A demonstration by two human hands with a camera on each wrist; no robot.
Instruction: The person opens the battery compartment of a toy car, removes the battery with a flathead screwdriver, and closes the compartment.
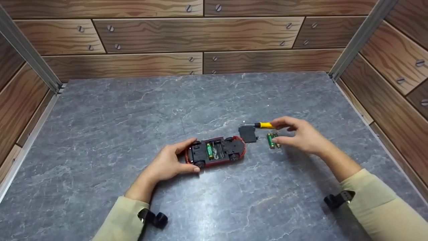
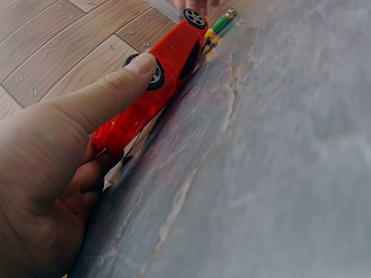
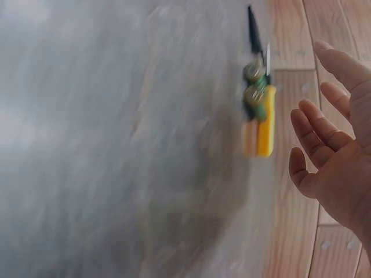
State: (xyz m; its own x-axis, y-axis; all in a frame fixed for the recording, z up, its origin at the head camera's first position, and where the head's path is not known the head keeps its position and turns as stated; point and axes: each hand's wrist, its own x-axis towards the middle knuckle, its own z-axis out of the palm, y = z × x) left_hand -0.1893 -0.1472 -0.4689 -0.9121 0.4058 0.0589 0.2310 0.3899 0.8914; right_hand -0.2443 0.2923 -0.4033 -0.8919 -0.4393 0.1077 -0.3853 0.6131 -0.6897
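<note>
A red toy car (image 1: pixel 218 151) lies upside down on the table, its black underside and battery bay facing up. One green battery (image 1: pixel 209 151) sits in the bay, beside bare slots. My left hand (image 1: pixel 165 162) grips the car's left end, with the thumb over a wheel (image 2: pixel 155 74) in the left wrist view. Above two loose green batteries (image 1: pixel 270 140), my right hand (image 1: pixel 302 135) hovers with loosely bent fingers (image 3: pixel 313 136) and nothing in them. In the right wrist view the batteries (image 3: pixel 255 95) look apart from that hand.
Just past the car's right end lies a black battery cover (image 1: pixel 247 134). Behind it is a screwdriver with a yellow handle (image 1: pixel 265 125), close to my right fingertips. The grey marbled table (image 1: pixel 150 110) is bounded by wood-patterned walls (image 1: pixel 197 33).
</note>
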